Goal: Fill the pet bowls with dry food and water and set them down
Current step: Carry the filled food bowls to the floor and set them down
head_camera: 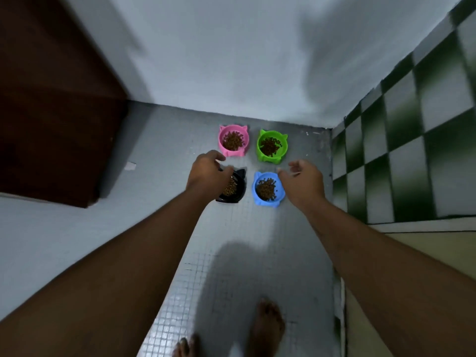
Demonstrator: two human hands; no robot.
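Left grip [206,171] curled on black bowl [239,188]

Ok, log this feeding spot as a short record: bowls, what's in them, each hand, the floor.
bowls: pink bowl and green bowl in the far row, black bowl and blue bowl in the near row
contents: dry food in all four; no water seen
left hand: over the black bowl, grip unclear
right hand: open, at the blue bowl's right rim
floor: small grey tiles, all bowls standing on it
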